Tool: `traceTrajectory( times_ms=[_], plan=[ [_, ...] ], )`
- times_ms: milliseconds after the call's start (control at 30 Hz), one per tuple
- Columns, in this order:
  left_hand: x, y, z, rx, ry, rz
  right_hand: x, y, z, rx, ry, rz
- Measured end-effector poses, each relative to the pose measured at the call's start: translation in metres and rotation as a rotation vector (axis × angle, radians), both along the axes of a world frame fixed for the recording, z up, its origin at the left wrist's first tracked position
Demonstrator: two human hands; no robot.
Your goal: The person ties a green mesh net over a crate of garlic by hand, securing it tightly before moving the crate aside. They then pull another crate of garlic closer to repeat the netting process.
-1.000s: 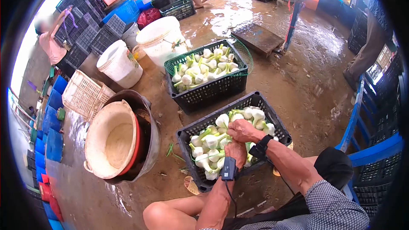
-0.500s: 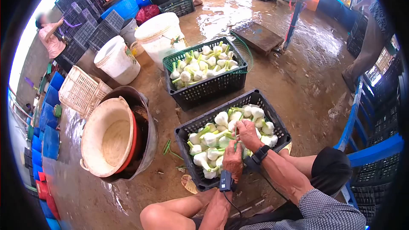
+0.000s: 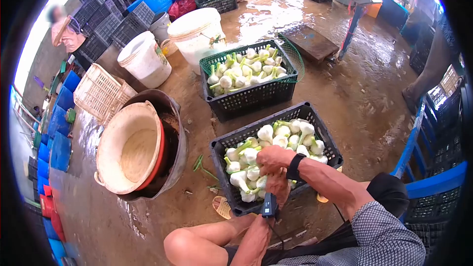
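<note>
A black plastic crate (image 3: 322,181) full of white garlic bulbs (image 3: 241,180) with short green stems stands in front of me. My right hand (image 3: 274,160) reaches across the crate with its fingers curled down over the bulbs. Just below it, partly covered, is my left hand (image 3: 278,185), closed, its fingertips hidden. The two hands are close together. Whatever they hold between them cannot be made out.
Behind stands a second crate (image 3: 251,101) of garlic with green netting (image 3: 291,61). To the left are a cream basin (image 3: 109,152) inside a larger tub, a wicker basket (image 3: 98,91) and white buckets (image 3: 145,64). A platform scale (image 3: 310,44) stands farther back on the wet floor.
My right hand has moved left and down across my left hand, which now sits slightly lower and farther right. The green strand seen between them is now hidden. The whole view has shifted slightly.
</note>
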State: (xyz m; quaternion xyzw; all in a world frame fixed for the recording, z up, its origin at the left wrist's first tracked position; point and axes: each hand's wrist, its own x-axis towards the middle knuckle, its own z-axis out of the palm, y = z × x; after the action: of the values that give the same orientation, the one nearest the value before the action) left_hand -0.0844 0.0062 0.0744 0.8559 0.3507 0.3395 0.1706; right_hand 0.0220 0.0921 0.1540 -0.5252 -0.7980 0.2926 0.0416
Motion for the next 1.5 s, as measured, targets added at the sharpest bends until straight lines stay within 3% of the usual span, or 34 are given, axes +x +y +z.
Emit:
traceTrajectory(
  times_ms=[67,100,133,200,267,333,400,467,533,600,633,767,900,1000,1067,1300,1433,1500],
  plan=[
    [-0.002,-0.001,-0.006,0.088,0.138,-0.028,-0.005,0.001,-0.007,0.019,-0.105,0.118],
    [-0.002,-0.001,0.001,0.089,0.135,-0.027,-0.002,-0.001,-0.007,0.085,-0.032,0.075],
    [-0.003,-0.003,0.015,-0.006,0.115,-0.018,0.004,-0.002,-0.012,0.085,-0.035,0.076],
    [-0.003,-0.005,0.040,-0.101,0.089,-0.012,0.019,-0.004,-0.016,0.185,0.220,-0.270],
    [-0.003,-0.004,0.056,-0.159,0.073,-0.044,0.038,-0.009,-0.017,0.402,0.490,-0.469],
    [-0.005,0.004,0.066,-0.142,0.155,-0.054,0.061,-0.022,-0.021,0.146,0.734,-0.784],
    [-0.005,0.020,0.044,-0.219,0.059,-0.078,0.072,-0.035,-0.002,0.047,0.700,-0.864],
    [0.000,0.027,0.035,-0.220,0.157,0.005,0.072,-0.047,-0.002,-0.108,0.965,-1.002],
    [0.003,0.032,0.034,-0.218,0.251,0.108,0.080,-0.049,-0.024,-0.033,0.905,-0.946],
    [0.009,0.036,0.042,-0.496,0.143,0.206,0.080,-0.052,-0.022,0.013,0.931,-0.918],
    [0.009,0.035,0.051,-0.548,0.147,0.220,0.079,-0.056,-0.016,-0.133,1.099,-1.019],
    [0.014,0.030,0.061,-0.377,0.036,0.265,0.079,-0.059,-0.005,-0.156,1.181,-0.983],
    [0.019,0.037,0.055,-0.288,0.109,0.220,0.080,-0.058,-0.001,-0.149,1.198,-0.967],
    [0.018,0.046,0.039,-0.265,0.000,0.130,0.080,-0.059,0.000,-0.146,1.207,-0.975],
    [0.016,0.045,0.045,-0.704,-0.229,0.086,0.081,-0.061,-0.002,-0.150,1.223,-0.973],
    [0.014,0.052,0.034,-0.960,-0.443,-0.038,0.081,-0.060,-0.008,-0.214,1.265,-1.021],
    [0.013,0.055,0.034,-0.983,-0.431,-0.059,0.081,-0.055,-0.009,-0.337,1.350,-0.995],
    [0.013,0.055,0.040,-0.885,-0.234,-0.058,0.080,-0.050,-0.011,-0.326,1.350,-1.071]
  ],
)
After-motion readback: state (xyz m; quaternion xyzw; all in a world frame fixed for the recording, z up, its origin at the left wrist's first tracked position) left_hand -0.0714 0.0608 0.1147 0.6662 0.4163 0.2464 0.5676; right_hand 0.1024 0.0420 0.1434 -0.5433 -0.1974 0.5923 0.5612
